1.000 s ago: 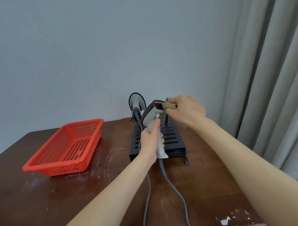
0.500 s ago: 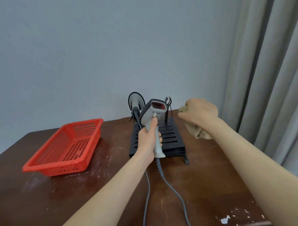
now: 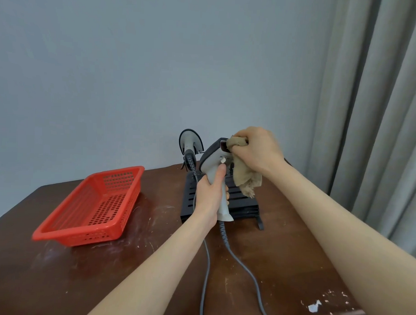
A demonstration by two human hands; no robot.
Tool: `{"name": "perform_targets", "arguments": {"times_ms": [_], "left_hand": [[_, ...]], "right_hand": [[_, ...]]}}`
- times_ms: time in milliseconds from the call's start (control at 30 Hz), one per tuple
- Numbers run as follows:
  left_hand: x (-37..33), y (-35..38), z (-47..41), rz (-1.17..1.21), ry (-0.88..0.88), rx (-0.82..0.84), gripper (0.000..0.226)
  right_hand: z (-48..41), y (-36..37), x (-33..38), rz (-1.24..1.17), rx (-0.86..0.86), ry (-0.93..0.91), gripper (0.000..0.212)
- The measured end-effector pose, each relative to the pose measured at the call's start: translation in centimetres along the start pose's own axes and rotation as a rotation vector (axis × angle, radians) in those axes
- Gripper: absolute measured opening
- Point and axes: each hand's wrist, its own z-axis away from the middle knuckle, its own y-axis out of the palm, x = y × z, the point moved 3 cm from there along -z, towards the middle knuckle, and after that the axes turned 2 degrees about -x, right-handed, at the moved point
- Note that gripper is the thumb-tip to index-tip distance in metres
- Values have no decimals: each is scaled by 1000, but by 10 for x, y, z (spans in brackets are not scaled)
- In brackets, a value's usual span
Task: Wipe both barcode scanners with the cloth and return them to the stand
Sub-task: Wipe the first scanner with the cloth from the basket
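Observation:
My left hand [image 3: 210, 196] grips the handle of a grey and white barcode scanner [image 3: 215, 158], held upright above the black slotted stand [image 3: 244, 202]. In my right hand [image 3: 255, 150] is a tan cloth [image 3: 245, 180], pressed against the scanner's front window, with the loose end hanging below my palm. The second scanner [image 3: 189, 143] sits in the stand at its back left corner, head up. Grey cables [image 3: 242, 264] run from both scanners toward me across the table.
A red perforated plastic basket [image 3: 94, 206] sits on the left of the dark wooden table [image 3: 56, 281]. Grey curtains [image 3: 380, 116] hang at the right, close to the table's right edge. A blue-grey wall stands behind the stand.
My right hand, which had pulled away to the right with the cloth half a second ago, has come back onto the scanner's head. The left hand stays holding the scanner nearly still.

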Motion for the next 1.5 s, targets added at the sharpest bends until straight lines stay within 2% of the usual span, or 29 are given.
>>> {"name": "perform_targets", "arguments": {"times_ms": [67, 133, 267, 333, 533, 700, 800, 967, 1067, 1267, 1367, 1500], "left_hand": [[0, 1, 0, -1, 0, -5, 35], [1, 0, -1, -4, -1, -14, 35], [3, -1, 1, 9, -5, -20, 36], [3, 0, 1, 2, -5, -18, 36], [1, 2, 1, -1, -13, -3, 37], [2, 0, 2, 6, -12, -1, 35], [1, 2, 3, 13, -18, 1, 34], [0, 4, 3, 7, -14, 2, 35], [0, 3, 3, 2, -8, -1, 35], [2, 1, 4, -39, 10, -16, 35], [2, 2, 5, -55, 10, -30, 34], [3, 0, 4, -44, -9, -38, 35]], "right_hand": [[1, 0, 6, -104, 37, -43, 21], [2, -1, 8, -102, 47, -61, 24], [2, -5, -2, 236, 22, -51, 31], [2, -5, -6, 277, 23, -12, 30], [-1, -2, 5, -50, 76, -71, 32], [2, -4, -9, 212, 31, 15, 32], [2, -2, -8, 94, 32, 47, 29], [3, -2, 3, -279, 117, 15, 26], [3, -1, 2, -331, 167, 23, 28], [-1, -1, -2, -166, 192, 25, 26], [-1, -3, -2, 44, 177, -10, 19], [2, -7, -7, 323, 129, -52, 25]]}}
